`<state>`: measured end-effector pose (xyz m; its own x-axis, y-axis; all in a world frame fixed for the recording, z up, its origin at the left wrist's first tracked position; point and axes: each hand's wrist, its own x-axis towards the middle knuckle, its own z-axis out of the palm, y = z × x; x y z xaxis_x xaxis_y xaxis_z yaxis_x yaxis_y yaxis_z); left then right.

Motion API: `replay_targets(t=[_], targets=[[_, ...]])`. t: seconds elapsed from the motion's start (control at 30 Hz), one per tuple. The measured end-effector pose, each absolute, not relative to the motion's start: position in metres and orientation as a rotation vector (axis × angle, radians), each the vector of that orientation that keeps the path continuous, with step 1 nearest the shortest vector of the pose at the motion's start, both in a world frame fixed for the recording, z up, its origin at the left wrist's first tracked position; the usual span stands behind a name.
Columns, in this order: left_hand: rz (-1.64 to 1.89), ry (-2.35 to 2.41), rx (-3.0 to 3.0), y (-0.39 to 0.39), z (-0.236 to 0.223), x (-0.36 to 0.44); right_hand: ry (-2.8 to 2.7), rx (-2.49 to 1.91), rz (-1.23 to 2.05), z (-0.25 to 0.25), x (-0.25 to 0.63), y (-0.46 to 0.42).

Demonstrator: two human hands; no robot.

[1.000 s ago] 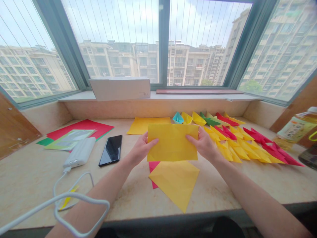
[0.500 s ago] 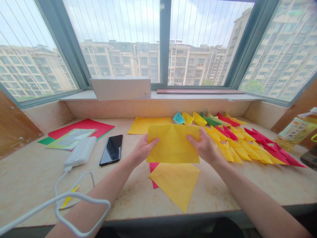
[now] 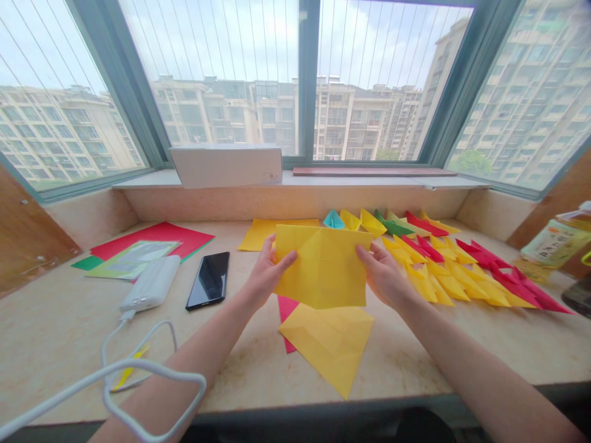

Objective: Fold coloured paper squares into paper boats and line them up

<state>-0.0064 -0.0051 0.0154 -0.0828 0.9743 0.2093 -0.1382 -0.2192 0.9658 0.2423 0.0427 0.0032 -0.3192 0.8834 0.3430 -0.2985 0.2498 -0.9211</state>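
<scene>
A creased sheet of yellow paper (image 3: 323, 267) is held up above the counter between both hands. My left hand (image 3: 270, 267) pinches its left edge, thumb on the near face and fingers behind. On the right edge, my right hand (image 3: 381, 271) grips in the same way near the upper corner. A vertical crease runs down the middle of the sheet. Below it lies another yellow paper (image 3: 330, 341), pointed toward the counter's front edge, partly over a red paper (image 3: 286, 326).
Folded paper boats (image 3: 443, 271) in several colours stand in rows at right, near a bottle (image 3: 556, 237). At left lie a phone (image 3: 209, 280), a white power bank (image 3: 152, 283) with a cable (image 3: 152, 366), and coloured sheets (image 3: 143, 240). A white box (image 3: 226, 167) rests on the sill.
The yellow sheet has bent slightly along its middle crease and tilted, its left top corner rising a little. Both hands keep hold of it; the right hand has shifted slightly.
</scene>
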Motion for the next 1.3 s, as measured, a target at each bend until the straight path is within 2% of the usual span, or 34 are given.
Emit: replay_targets(t=[0.1,0.2,0.3,0.4,0.6,0.93,1.17,1.3], targets=[[1.590,1.293,1.299,0.000,0.013,-0.011,-1.383,-0.656,0.830,0.001,0.250,0.045],[1.366,1.136,1.336,-0.003,0.011,-0.011,-1.629,-0.570,0.416,0.000,0.256,0.041],[1.185,0.731,1.286,-0.012,0.010,0.000,-2.000,-0.358,0.247,0.001,0.253,0.033],[1.249,0.619,1.137,-0.019,0.008,0.012,-2.234,-0.247,0.181,0.002,0.244,0.026],[1.292,0.727,1.095,-0.017,0.000,0.012,-2.264,-0.239,0.262,0.004,0.233,0.022],[1.036,0.623,1.311,-0.027,0.009,0.013,-1.970,-0.773,0.449,0.002,0.229,0.020],[1.158,0.791,1.363,-0.016,0.003,0.019,-1.913,-0.869,0.944,-0.002,0.226,0.019],[1.315,0.881,1.254,-0.008,0.005,0.013,-1.936,-0.823,0.985,-0.004,0.227,0.018]])
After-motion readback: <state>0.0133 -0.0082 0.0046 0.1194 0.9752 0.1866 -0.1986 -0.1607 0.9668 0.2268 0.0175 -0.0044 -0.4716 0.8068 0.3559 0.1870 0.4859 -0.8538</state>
